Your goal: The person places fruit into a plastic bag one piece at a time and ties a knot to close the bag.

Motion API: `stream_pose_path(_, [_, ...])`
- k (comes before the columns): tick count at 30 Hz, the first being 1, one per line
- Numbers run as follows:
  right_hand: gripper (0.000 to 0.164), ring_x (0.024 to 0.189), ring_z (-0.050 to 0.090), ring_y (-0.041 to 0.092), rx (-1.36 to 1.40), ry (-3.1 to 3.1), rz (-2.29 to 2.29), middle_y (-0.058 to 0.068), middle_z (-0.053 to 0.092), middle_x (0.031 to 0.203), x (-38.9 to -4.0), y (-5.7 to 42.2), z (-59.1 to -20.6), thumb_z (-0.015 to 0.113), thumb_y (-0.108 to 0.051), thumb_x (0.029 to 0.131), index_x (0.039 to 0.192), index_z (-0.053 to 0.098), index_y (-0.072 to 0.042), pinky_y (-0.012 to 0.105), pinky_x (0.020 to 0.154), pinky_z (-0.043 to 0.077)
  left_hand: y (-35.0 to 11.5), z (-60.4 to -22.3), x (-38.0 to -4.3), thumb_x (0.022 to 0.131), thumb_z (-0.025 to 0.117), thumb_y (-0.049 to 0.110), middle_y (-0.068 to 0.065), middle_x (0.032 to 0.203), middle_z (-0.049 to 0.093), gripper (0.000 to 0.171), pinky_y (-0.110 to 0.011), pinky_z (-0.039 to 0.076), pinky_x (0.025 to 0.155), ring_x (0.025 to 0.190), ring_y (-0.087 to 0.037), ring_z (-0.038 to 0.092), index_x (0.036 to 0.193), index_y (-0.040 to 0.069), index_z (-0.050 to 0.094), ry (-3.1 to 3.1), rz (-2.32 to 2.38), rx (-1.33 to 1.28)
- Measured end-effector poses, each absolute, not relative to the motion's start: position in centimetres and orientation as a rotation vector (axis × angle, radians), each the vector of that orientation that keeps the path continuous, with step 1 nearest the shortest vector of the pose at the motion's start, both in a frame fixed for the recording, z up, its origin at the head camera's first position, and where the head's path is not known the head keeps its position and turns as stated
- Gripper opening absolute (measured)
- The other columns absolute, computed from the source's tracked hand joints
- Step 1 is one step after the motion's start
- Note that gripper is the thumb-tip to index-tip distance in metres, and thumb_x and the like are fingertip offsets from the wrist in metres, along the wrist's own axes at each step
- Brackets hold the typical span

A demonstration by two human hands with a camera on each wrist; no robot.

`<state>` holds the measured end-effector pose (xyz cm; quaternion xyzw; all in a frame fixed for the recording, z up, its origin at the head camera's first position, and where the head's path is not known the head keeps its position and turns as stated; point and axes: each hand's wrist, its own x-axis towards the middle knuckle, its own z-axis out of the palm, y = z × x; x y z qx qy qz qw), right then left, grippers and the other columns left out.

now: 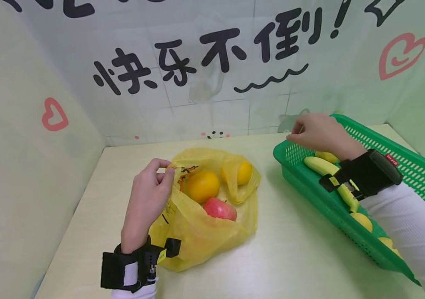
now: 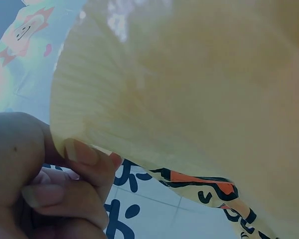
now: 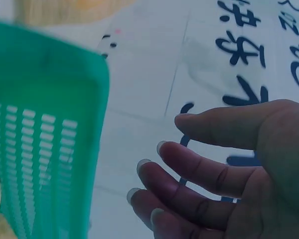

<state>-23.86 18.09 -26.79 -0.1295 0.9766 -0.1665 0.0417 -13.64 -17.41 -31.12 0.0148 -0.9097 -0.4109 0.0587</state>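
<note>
My left hand (image 1: 148,195) pinches the left rim of a thin yellow plastic bag (image 1: 201,245); in the left wrist view its fingertips (image 2: 82,152) hold the film's edge. The bag lies on the table with its mouth gaping. In it are a large orange fruit (image 1: 202,186), a red apple (image 1: 219,209) and another orange fruit (image 1: 244,173), partly behind a fold of film. My right hand (image 1: 322,132) is over the near-left end of a green plastic basket (image 1: 302,187). In the right wrist view its fingers (image 3: 199,167) are loosely bent, holding nothing.
Inside the basket lie a banana (image 1: 324,166) and several yellow fruits (image 1: 362,221), partly hidden by my right arm. The basket stands on the right of the pale table (image 1: 272,265). A printed sheet (image 1: 212,83) covers the wall behind.
</note>
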Motion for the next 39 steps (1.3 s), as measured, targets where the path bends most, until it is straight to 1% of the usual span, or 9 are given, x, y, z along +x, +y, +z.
stream_pose_path(6, [0.032, 0.071, 0.057, 0.021, -0.346, 2.933, -0.421, 0.014, 0.068, 0.092, -24.4, 21.3, -27.4, 0.064, -0.032, 0.092, 0.102, 0.069, -0.002, 0.036, 0.063, 0.046, -17.4, -31.1, -13.6, 0.102, 0.048, 0.023, -0.001, 0.055, 0.042, 0.027, -0.026, 0.034, 0.048, 0.048, -0.019, 0.038, 0.122, 0.007, 0.057, -2.756, -1.241, 0.039])
stream_pose_path(11, [0.039, 0.083, 0.061, 0.027, -0.326, 2.873, -0.348, 0.022, 0.065, 0.107, -24.9, 23.3, -27.8, 0.064, -0.033, 0.093, 0.109, 0.067, 0.003, 0.044, 0.074, 0.05, -17.5, -31.1, -13.6, 0.102, 0.048, 0.023, -0.001, 0.056, 0.043, 0.027, -0.026, 0.035, 0.049, 0.049, -0.02, 0.039, 0.122, 0.006, 0.057, -2.756, -1.238, 0.042])
stream_pose_path(14, [0.044, 0.088, 0.061, 0.029, -0.326, 2.839, -0.305, 0.023, 0.064, 0.109, -25.1, 24.4, -28.2, 0.064, -0.035, 0.093, 0.112, 0.065, 0.005, 0.045, 0.077, 0.05, -17.5, -31.1, -13.6, 0.102, 0.048, 0.022, -0.001, 0.056, 0.043, 0.027, -0.026, 0.036, 0.049, 0.049, -0.02, 0.04, 0.122, 0.006, 0.057, -2.752, -1.235, 0.041])
stream_pose_path(21, [0.057, 0.081, 0.056, 0.027, -0.266, 2.715, -0.32, 0.023, 0.062, 0.102, -25.1, 26.5, -29.1, 0.061, -0.043, 0.094, 0.117, 0.059, 0.009, 0.038, 0.07, 0.045, -17.4, -31.1, -13.6, 0.102, 0.048, 0.022, -0.002, 0.057, 0.046, 0.027, -0.026, 0.037, 0.05, 0.05, -0.021, 0.042, 0.122, 0.006, 0.057, -2.757, -1.241, 0.038])
stream_pose_path(26, [0.06, 0.068, 0.043, 0.021, -0.238, 2.625, -0.337, 0.017, 0.056, 0.091, -25.1, 27.5, -29.6, 0.059, -0.044, 0.095, 0.117, 0.055, 0.012, 0.037, 0.064, 0.038, -17.4, -31.1, -13.6, 0.102, 0.048, 0.022, -0.001, 0.057, 0.044, 0.027, -0.026, 0.036, 0.05, 0.05, -0.021, 0.041, 0.122, 0.006, 0.057, -2.761, -1.235, 0.041])
stream_pose_path(30, [0.048, 0.056, 0.033, 0.014, -0.183, 2.553, -0.369, 0.004, 0.043, 0.07, -25.4, 28.0, -30.0, 0.062, -0.046, 0.093, 0.095, 0.059, 0.001, 0.031, 0.056, 0.034, -17.4, -31.1, -13.6, 0.102, 0.048, 0.023, -0.001, 0.057, 0.044, 0.027, -0.026, 0.036, 0.05, 0.05, -0.021, 0.041, 0.122, 0.006, 0.057, -2.764, -1.234, 0.043])
stream_pose_path(33, [0.04, 0.052, 0.034, 0.011, -0.128, 2.519, -0.403, -0.001, 0.036, 0.065, -25.4, 28.2, -30.4, 0.064, -0.045, 0.091, 0.082, 0.054, -0.007, 0.028, 0.053, 0.034, -17.4, -31.1, -13.6, 0.102, 0.048, 0.023, -0.001, 0.057, 0.044, 0.028, -0.026, 0.037, 0.05, 0.05, -0.021, 0.042, 0.123, 0.006, 0.057, -2.765, -1.239, 0.045])
stream_pose_path(38, [0.042, 0.051, 0.038, 0.011, -0.1, 2.486, -0.425, 0.004, 0.045, 0.072, -25.3, 28.3, -31.1, 0.065, -0.042, 0.091, 0.094, 0.058, -0.001, 0.028, 0.054, 0.038, -17.4, -31.1, -13.5, 0.102, 0.048, 0.023, -0.001, 0.056, 0.044, 0.027, -0.026, 0.038, 0.051, 0.05, -0.021, 0.042, 0.122, 0.007, 0.057, -2.764, -1.251, 0.045])
stream_pose_path(39, [0.041, 0.051, 0.037, 0.01, -0.09, 2.481, -0.427, 0.003, 0.044, 0.071, -25.2, 28.3, -31.3, 0.065, -0.042, 0.091, 0.091, 0.057, -0.002, 0.028, 0.054, 0.038, -17.4, -31.1, -13.5, 0.102, 0.048, 0.023, -0.001, 0.056, 0.043, 0.027, -0.026, 0.037, 0.05, 0.05, -0.02, 0.041, 0.122, 0.007, 0.057, -2.763, -1.251, 0.043])
